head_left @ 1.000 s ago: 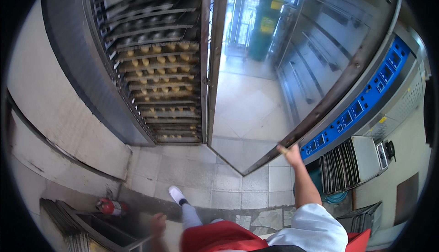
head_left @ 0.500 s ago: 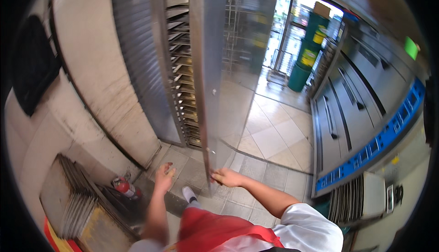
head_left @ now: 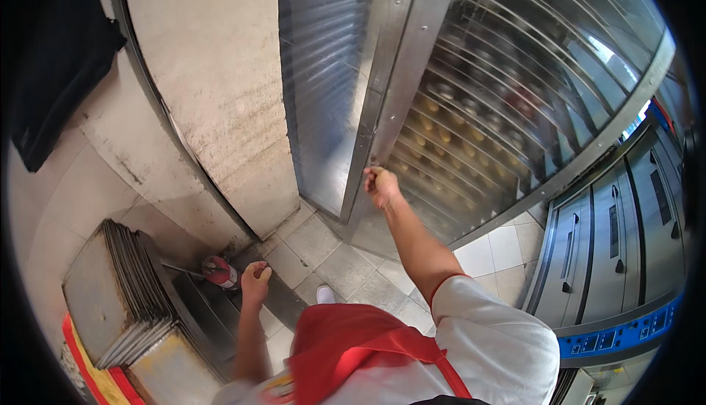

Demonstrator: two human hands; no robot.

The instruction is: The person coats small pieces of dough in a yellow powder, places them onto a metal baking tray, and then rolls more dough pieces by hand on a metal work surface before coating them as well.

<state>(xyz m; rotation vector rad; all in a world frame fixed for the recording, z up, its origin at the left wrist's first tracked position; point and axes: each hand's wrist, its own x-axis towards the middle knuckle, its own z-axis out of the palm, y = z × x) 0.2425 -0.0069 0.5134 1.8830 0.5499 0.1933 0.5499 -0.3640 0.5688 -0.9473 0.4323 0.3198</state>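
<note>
Since the right hand [head_left: 382, 186] is fisted on the leading edge of the tall glazed oven door [head_left: 515, 103], fingers wrapped tight around the steel frame [head_left: 393, 89], that door is the load. It stands ajar, hinged somewhere to the right, free edge pointing down toward the person, just beside the ribbed steel side panel [head_left: 320, 81]. Judging by size, glass plus steel frame: heavy, rigid, carries inertia once swinging, no flex to absorb a slam. Bare steel looks smooth, so probably slick to the palm and possibly warm; cannot tell temperature from here. Best hold is that vertical frame edge at about chest height, where the hand sits now, never the glass. Behind the glass, a rack [head_left: 471, 133] of trays with pale dough pieces, so jolts matter. Left hand [head_left: 255, 278] hangs low and loosely curled, gripping nothing, near a small red canister [head_left: 219, 271] on the tiled floor [head_left: 331, 258] and a stack of baking sheets [head_left: 125, 287]. Deck ovens [head_left: 625, 236] stand to the right.
</note>
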